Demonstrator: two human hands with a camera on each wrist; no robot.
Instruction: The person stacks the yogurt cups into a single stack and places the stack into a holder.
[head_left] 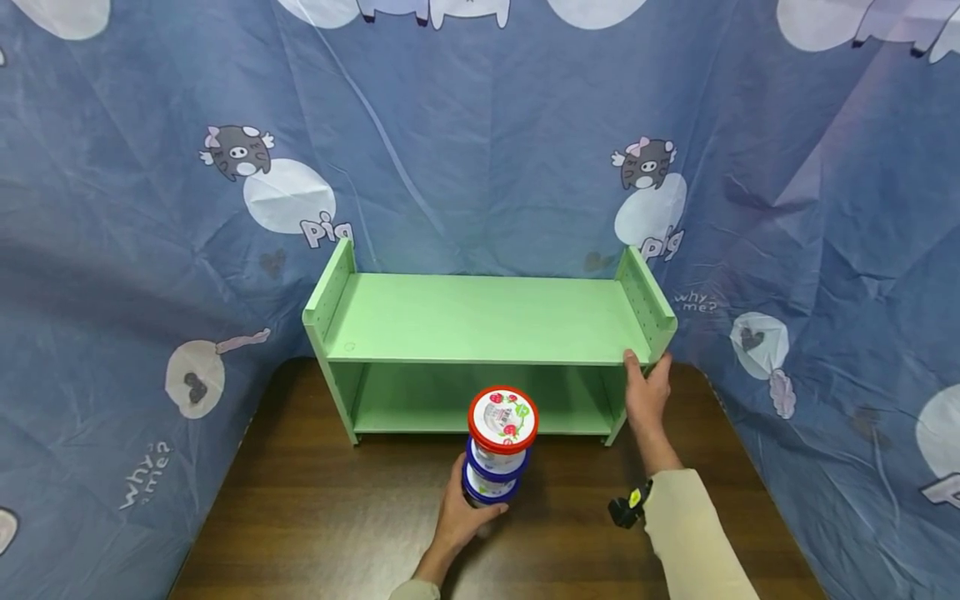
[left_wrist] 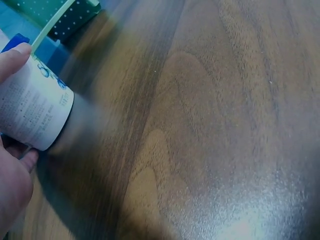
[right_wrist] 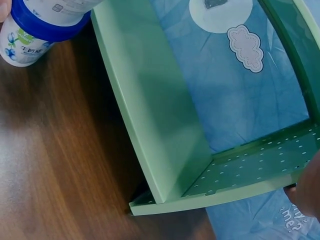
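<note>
While the right hand (head_left: 648, 395) grips the edge of the green shelf (head_left: 480, 321), the left hand (head_left: 460, 513) holds stacked tubs (head_left: 501, 460).
Table (head_left: 322, 500) spreads either side; they're white, red lid (head_left: 504, 421) over blue.

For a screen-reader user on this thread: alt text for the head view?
A left hand grips a stack of tubs, red lid on top and blue below, in front of a green shelf. The right hand grips the shelf's right end. The shelf stands on a brown table before a blue pig-print cloth.
</note>
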